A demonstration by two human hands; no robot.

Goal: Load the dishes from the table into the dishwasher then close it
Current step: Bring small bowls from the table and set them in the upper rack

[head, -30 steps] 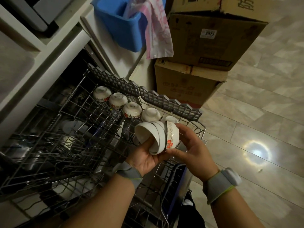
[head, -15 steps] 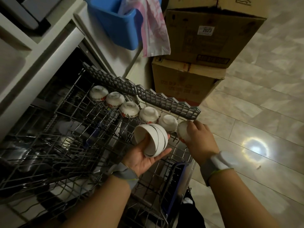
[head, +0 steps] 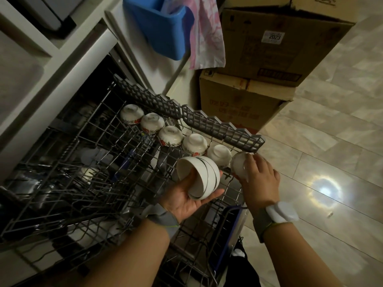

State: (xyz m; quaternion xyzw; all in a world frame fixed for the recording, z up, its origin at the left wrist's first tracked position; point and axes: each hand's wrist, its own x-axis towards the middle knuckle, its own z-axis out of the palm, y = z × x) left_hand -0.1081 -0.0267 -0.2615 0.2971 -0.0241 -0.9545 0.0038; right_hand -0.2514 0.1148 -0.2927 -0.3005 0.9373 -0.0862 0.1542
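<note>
The dishwasher's upper wire rack (head: pixel 99 162) is pulled out. Along its right side, several small white bowls with red flower patterns (head: pixel 171 136) stand upside down in a row. My left hand (head: pixel 186 198) holds a stack of nested white bowls (head: pixel 202 179) on their side above the rack, thumb inside the nearest one. My right hand (head: pixel 259 179) grips one more small bowl (head: pixel 238 166), upside down, at the near end of the row beside the last bowl (head: pixel 219 155).
A grey plastic holder strip (head: pixel 186 114) edges the rack's right side. A blue bin (head: pixel 161 30) with a pink cloth (head: pixel 207 34) hangs above. Stacked cardboard boxes (head: pixel 248 79) stand on the tiled floor (head: pixel 331 141) to the right. The open dishwasher door (head: pixel 228 235) is below my hands.
My right hand took one bowl off the stack in my left hand and carried it right to the near end of the row, turning it upside down. The stack stayed in my left hand.
</note>
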